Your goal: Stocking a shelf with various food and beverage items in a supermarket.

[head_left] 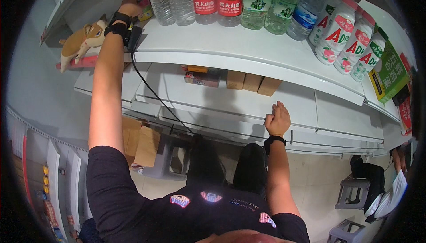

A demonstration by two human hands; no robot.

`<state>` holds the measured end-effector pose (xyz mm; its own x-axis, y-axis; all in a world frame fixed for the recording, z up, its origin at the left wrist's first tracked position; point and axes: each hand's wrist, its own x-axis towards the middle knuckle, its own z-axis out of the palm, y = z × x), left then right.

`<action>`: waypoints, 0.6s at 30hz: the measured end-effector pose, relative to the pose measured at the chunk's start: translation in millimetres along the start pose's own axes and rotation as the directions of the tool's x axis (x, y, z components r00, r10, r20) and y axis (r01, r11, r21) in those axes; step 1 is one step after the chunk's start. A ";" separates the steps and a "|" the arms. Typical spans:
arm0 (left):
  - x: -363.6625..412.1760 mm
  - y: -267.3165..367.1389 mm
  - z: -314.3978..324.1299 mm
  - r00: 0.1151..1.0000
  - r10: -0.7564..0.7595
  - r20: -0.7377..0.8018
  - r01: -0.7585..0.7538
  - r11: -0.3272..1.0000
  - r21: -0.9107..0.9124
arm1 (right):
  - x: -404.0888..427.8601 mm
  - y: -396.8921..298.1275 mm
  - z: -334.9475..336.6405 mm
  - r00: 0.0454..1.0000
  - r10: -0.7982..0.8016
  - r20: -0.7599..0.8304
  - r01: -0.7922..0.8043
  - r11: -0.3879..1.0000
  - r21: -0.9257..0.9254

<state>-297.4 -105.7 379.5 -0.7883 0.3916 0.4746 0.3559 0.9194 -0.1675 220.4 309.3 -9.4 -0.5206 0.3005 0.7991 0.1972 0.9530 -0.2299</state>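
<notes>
My left hand reaches to the back left of the upper white shelf, beside a small can-like container. A chain-like item hangs just above the hand; whether the fingers hold anything cannot be told. A plush dog lies left of my left wrist, which wears black straps and a device. My right hand is over the front of the lower white shelf, its fingers extended and close together, with nothing seen in it. Small brown cardboard boxes stand behind it.
Several water bottles and white drink bottles line the upper shelf. A green box stands at right. A black cable runs down from my left wrist. Below are a cardboard box and grey stool. Another person sits far right.
</notes>
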 end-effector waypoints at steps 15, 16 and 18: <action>-65.3 16.0 -59.6 0.966 0.198 -0.164 -0.229 0.953 -0.200 | -0.4 1.7 1.5 1.000 -0.013 0.021 0.014 0.999 -0.030; -70.2 11.8 -59.2 0.965 0.153 -0.212 -0.198 0.957 -0.212 | 0.3 1.5 1.3 1.000 -0.006 0.020 0.007 0.999 -0.031; -76.7 4.8 -60.5 0.949 0.074 -0.306 -0.158 0.952 -0.261 | 0.9 0.1 0.0 1.000 -0.010 0.017 0.011 1.000 -0.019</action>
<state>-204.9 -133.6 394.5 -0.5680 0.4282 0.7029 0.5949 0.8037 -0.0089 220.0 309.7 -8.8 -0.5364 0.2913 0.7921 0.2072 0.9553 -0.2109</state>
